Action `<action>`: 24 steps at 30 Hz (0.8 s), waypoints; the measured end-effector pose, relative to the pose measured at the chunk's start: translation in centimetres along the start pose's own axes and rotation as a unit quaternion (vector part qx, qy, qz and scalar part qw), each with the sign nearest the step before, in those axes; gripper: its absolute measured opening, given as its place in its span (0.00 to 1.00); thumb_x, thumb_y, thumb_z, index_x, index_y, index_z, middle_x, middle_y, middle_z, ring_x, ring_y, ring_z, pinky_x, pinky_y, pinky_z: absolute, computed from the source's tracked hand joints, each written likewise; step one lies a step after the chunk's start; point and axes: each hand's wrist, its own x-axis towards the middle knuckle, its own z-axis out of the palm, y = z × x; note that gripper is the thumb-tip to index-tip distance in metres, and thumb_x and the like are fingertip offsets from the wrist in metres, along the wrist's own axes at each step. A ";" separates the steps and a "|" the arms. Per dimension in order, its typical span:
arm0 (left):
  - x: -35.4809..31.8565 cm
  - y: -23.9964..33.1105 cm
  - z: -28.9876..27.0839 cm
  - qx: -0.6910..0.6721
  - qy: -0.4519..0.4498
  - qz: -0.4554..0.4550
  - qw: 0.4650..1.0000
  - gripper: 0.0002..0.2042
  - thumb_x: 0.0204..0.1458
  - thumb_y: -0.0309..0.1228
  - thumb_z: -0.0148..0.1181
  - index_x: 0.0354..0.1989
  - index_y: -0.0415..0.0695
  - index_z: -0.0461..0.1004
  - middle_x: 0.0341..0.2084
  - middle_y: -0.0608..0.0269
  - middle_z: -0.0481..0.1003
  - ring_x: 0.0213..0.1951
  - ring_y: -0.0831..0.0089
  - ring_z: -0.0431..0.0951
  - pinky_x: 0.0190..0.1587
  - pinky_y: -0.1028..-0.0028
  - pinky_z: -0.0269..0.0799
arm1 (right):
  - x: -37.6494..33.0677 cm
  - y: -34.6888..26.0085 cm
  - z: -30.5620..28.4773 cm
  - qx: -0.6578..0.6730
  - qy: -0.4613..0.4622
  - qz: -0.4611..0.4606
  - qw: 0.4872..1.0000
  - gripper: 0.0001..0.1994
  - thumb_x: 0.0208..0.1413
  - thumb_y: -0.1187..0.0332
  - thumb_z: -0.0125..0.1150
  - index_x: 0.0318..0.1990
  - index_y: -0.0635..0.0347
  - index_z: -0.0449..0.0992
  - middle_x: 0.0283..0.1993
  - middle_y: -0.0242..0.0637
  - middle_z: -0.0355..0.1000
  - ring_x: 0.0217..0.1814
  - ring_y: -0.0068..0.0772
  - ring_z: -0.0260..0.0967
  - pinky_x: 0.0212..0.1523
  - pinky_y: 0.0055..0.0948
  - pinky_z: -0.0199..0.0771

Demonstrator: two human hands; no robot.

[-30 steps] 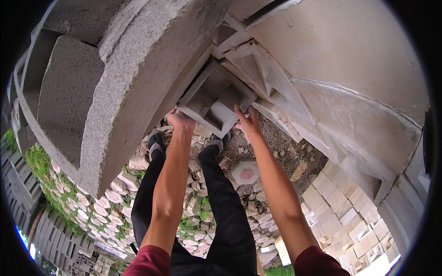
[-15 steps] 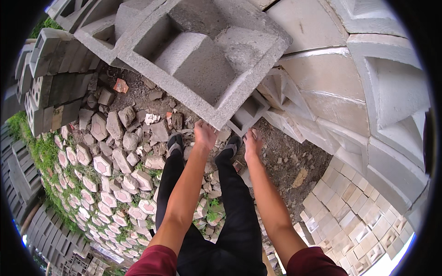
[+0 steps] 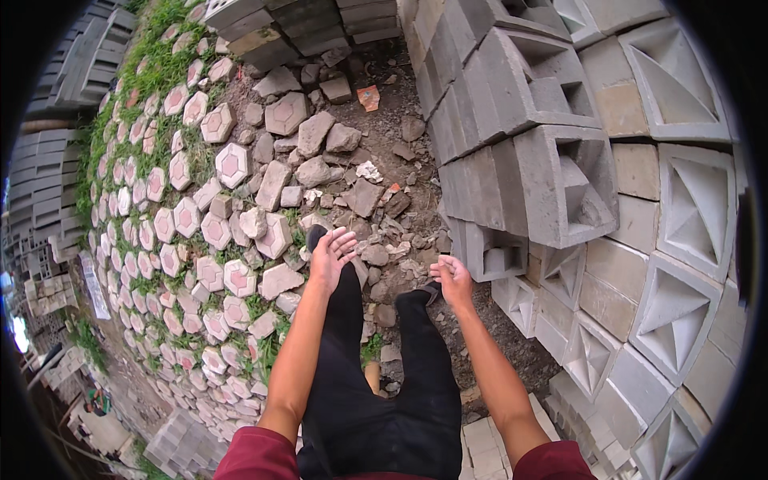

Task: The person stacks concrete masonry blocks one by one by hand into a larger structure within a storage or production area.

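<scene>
1. My right hand hangs empty, its fingers loosely curled, nearest the grey hollow concrete block that sits on the stack at my right, apart from my hand.
2. My left hand is empty too, its fingers spread over rubble.
3. Blocks lie cavity-outward, presumably for stable stacking.
4. Hexagonal pavers cover the ground on my left; a small orange-red scrap lies beyond; no labels visible.
</scene>
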 end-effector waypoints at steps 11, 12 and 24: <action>-6.0 0.1 -14.3 -0.227 0.073 0.084 0.968 0.23 0.58 0.45 0.45 0.54 0.39 0.64 0.46 0.55 0.72 0.47 0.67 0.72 0.49 0.65 0.67 | 1.3 -6.3 14.3 -0.264 -0.174 0.047 0.948 0.16 0.59 0.63 0.57 0.47 0.69 0.70 0.36 0.39 0.75 0.35 0.24 0.72 0.37 0.22 0.72; -6.5 1.4 -15.4 -0.254 0.084 0.089 0.959 0.20 0.59 0.41 0.45 0.53 0.39 0.65 0.44 0.55 0.74 0.44 0.69 0.74 0.46 0.70 0.69 | 1.3 -6.8 16.6 -0.283 -0.185 0.042 0.940 0.16 0.59 0.63 0.57 0.47 0.68 0.70 0.37 0.39 0.75 0.35 0.25 0.72 0.37 0.22 0.72; -23.6 11.3 -32.4 -0.416 0.260 0.193 0.850 0.25 0.60 0.49 0.39 0.51 0.38 0.66 0.44 0.54 0.73 0.44 0.66 0.73 0.48 0.66 0.68 | -13.2 -15.2 50.2 -0.352 -0.436 0.094 0.823 0.18 0.61 0.61 0.53 0.50 0.69 0.68 0.42 0.40 0.74 0.41 0.25 0.72 0.41 0.23 0.71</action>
